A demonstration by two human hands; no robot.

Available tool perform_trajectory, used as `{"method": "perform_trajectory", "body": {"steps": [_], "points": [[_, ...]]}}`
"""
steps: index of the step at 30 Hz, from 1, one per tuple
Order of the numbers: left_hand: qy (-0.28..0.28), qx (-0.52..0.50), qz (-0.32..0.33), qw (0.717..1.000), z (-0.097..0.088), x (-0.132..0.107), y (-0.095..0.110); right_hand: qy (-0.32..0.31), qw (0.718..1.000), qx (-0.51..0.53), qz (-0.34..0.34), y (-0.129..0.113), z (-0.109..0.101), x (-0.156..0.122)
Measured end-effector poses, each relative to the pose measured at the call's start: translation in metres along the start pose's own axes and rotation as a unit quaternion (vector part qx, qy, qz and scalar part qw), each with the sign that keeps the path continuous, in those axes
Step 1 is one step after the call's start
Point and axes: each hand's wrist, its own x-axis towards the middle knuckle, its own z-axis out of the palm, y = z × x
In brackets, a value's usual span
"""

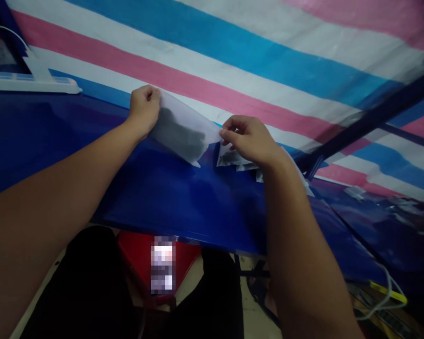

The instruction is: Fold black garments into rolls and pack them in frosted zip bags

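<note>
My left hand (143, 109) is closed in a fist on the upper left corner of a white translucent pouch (182, 132) with something dark inside. My right hand (249, 141) pinches the pouch's right edge with thumb and fingers. The pouch is held tilted just above a glossy blue table (155, 193). Under my right hand lie a few more small white pouches (233, 159) on the table, partly hidden by the hand and wrist.
A white power strip (28, 82) with a cord sits at the far left of the table. A pink, blue and white striped tarp (268, 56) hangs behind. A dark blue bar (374, 115) slants at right. Below the table edge are a red stool (137, 256) and cables (385, 292).
</note>
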Motion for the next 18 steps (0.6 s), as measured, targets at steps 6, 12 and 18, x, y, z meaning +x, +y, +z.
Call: {"method": "perform_trajectory", "body": {"steps": [6,12,18], "points": [[-0.016,0.011,0.002,1.000,0.003,0.001,-0.001,-0.021,1.000,0.006,0.004,-0.006,0.007,-0.001],[-0.012,0.013,-0.008,1.000,0.008,-0.002,-0.004,-0.055,0.998,-0.019,-0.011,-0.014,0.024,-0.002],[-0.026,0.035,-0.034,0.998,0.018,0.000,-0.015,-0.077,0.997,-0.015,-0.002,-0.012,0.037,-0.001]]}}
